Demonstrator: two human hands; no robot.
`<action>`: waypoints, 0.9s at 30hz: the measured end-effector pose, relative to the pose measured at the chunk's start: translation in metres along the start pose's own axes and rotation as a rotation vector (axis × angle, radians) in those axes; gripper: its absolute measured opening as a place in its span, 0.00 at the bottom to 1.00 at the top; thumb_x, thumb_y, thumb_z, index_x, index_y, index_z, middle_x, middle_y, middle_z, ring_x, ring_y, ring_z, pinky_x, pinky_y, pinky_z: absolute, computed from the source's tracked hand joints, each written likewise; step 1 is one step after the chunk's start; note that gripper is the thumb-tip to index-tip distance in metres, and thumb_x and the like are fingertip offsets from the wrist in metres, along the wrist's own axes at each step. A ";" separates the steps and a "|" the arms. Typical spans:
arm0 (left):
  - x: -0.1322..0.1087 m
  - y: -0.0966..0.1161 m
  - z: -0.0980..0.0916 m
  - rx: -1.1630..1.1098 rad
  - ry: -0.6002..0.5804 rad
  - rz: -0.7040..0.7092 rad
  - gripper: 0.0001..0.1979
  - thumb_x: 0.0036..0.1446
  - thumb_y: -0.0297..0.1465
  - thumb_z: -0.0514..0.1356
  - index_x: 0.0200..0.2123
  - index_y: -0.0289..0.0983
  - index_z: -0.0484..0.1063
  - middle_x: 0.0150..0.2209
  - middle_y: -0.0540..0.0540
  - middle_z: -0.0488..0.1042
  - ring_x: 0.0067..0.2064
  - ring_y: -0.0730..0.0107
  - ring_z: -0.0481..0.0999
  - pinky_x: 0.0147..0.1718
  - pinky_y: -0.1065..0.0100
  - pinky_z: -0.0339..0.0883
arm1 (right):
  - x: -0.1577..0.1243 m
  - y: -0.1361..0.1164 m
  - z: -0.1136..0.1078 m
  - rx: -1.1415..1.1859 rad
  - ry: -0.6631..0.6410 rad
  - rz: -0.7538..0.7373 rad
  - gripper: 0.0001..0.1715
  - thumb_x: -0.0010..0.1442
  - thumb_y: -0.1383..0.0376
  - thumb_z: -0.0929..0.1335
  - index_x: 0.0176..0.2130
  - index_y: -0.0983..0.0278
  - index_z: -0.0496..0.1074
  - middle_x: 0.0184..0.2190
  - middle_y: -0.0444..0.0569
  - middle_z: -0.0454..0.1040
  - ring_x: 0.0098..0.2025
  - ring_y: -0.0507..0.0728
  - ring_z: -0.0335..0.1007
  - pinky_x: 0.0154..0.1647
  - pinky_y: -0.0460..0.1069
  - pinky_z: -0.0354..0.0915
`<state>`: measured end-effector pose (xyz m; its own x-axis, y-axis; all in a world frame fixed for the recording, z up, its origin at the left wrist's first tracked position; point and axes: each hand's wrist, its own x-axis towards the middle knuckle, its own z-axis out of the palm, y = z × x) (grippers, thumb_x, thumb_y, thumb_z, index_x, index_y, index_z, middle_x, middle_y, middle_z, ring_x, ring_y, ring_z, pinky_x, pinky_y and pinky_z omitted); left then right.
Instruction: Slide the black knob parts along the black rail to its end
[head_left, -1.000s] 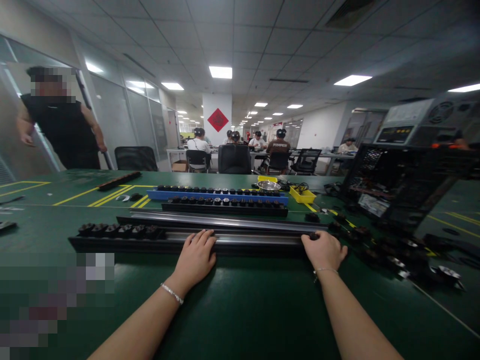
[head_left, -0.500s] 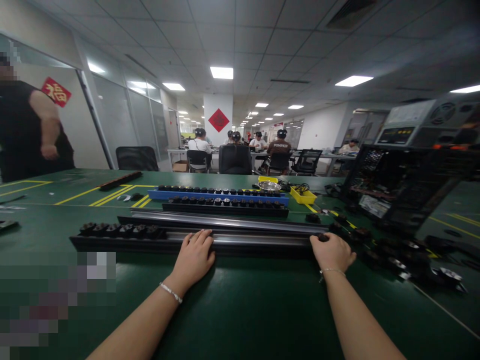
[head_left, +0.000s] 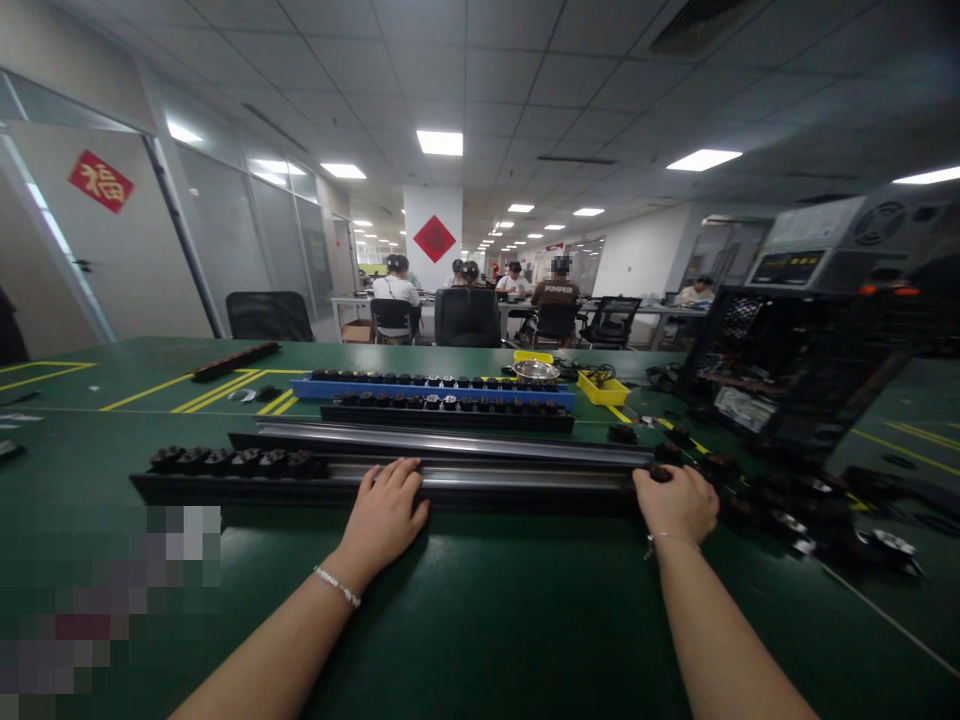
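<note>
A long black rail point(head_left: 480, 500) with a shiny metal channel lies across the green table in front of me. Several small black socket-like modules point(head_left: 247, 460) sit in its left part. My left hand point(head_left: 386, 510) grips the middle of this rail, fingers over the channel and thumb on the near side. At the right end, my right hand point(head_left: 679, 505) pinches a small black part point(head_left: 660, 474), mostly hidden by the fingers. Just behind lies a second rail point(head_left: 450, 441), its channel bare.
Farther back are a blue rail point(head_left: 435, 393) and a black rail point(head_left: 450, 413), both filled with modules. A yellow tray point(head_left: 602, 389) and a metal bowl point(head_left: 535, 371) stand behind. Loose black modules point(head_left: 795, 505) and an open computer case point(head_left: 780, 370) occupy the right side.
My right hand has moved slightly to the right with the black part, just past the rail's end. My left hand stays on the rail. A person at the left has walked almost out of view.
</note>
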<state>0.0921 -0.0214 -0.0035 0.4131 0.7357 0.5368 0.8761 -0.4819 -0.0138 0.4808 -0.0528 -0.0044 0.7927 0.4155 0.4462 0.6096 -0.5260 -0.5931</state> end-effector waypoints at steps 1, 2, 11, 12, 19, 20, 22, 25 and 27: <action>0.000 0.000 0.000 -0.002 0.001 -0.001 0.11 0.55 0.33 0.53 0.42 0.40 0.70 0.55 0.44 0.68 0.56 0.57 0.65 0.55 0.51 0.54 | 0.001 0.001 0.000 0.003 0.001 -0.008 0.25 0.48 0.55 0.63 0.42 0.66 0.73 0.53 0.59 0.65 0.56 0.67 0.55 0.55 0.60 0.53; 0.000 0.000 0.000 -0.005 0.001 -0.003 0.11 0.55 0.33 0.53 0.42 0.40 0.70 0.56 0.44 0.67 0.56 0.57 0.65 0.55 0.51 0.54 | 0.002 0.002 0.000 0.007 -0.001 -0.015 0.25 0.48 0.55 0.63 0.42 0.67 0.73 0.51 0.60 0.66 0.55 0.67 0.57 0.55 0.59 0.54; 0.000 0.001 0.000 -0.020 0.013 -0.007 0.10 0.55 0.33 0.54 0.40 0.41 0.71 0.55 0.44 0.68 0.57 0.57 0.65 0.56 0.50 0.54 | 0.013 0.011 -0.004 0.048 -0.066 0.114 0.29 0.48 0.53 0.63 0.46 0.65 0.73 0.44 0.60 0.70 0.44 0.66 0.66 0.44 0.57 0.63; 0.000 0.001 0.000 -0.023 0.017 -0.006 0.10 0.55 0.33 0.54 0.40 0.42 0.71 0.55 0.44 0.68 0.57 0.57 0.65 0.56 0.50 0.54 | 0.015 0.012 -0.004 0.047 -0.072 0.122 0.29 0.48 0.53 0.63 0.46 0.65 0.72 0.44 0.60 0.71 0.43 0.66 0.67 0.43 0.57 0.63; 0.000 0.001 -0.001 -0.021 0.005 -0.009 0.10 0.55 0.33 0.54 0.39 0.41 0.71 0.55 0.44 0.68 0.57 0.56 0.65 0.56 0.49 0.54 | 0.020 0.012 -0.009 0.038 -0.119 0.206 0.30 0.47 0.53 0.64 0.47 0.64 0.72 0.41 0.60 0.73 0.40 0.67 0.69 0.39 0.58 0.64; 0.000 0.001 -0.001 -0.019 0.004 -0.009 0.10 0.55 0.33 0.54 0.39 0.41 0.70 0.55 0.44 0.68 0.57 0.56 0.64 0.56 0.49 0.54 | 0.021 0.012 -0.010 0.037 -0.127 0.212 0.30 0.47 0.53 0.64 0.47 0.64 0.71 0.41 0.60 0.73 0.40 0.67 0.69 0.39 0.58 0.64; 0.000 0.002 -0.001 -0.018 0.002 -0.010 0.10 0.55 0.33 0.54 0.40 0.41 0.71 0.55 0.44 0.68 0.57 0.56 0.65 0.56 0.49 0.54 | 0.023 0.014 -0.010 0.037 -0.125 0.207 0.30 0.47 0.53 0.64 0.47 0.63 0.71 0.39 0.60 0.73 0.40 0.67 0.69 0.39 0.58 0.64; 0.001 0.002 -0.001 -0.022 0.002 -0.017 0.11 0.54 0.32 0.54 0.40 0.41 0.71 0.55 0.44 0.68 0.56 0.56 0.65 0.55 0.49 0.54 | 0.029 0.021 -0.009 0.034 -0.125 0.174 0.27 0.47 0.54 0.64 0.45 0.63 0.72 0.36 0.58 0.74 0.38 0.65 0.69 0.39 0.57 0.64; 0.001 0.001 0.000 -0.017 -0.003 -0.019 0.11 0.54 0.33 0.54 0.41 0.41 0.71 0.55 0.43 0.68 0.56 0.56 0.65 0.56 0.49 0.54 | 0.034 0.027 -0.008 0.027 -0.146 0.145 0.26 0.46 0.54 0.65 0.44 0.62 0.72 0.35 0.57 0.74 0.37 0.64 0.69 0.40 0.57 0.64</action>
<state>0.0936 -0.0208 -0.0030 0.3971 0.7461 0.5344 0.8795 -0.4758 0.0107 0.5241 -0.0589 -0.0003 0.8608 0.4412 0.2537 0.4869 -0.5687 -0.6629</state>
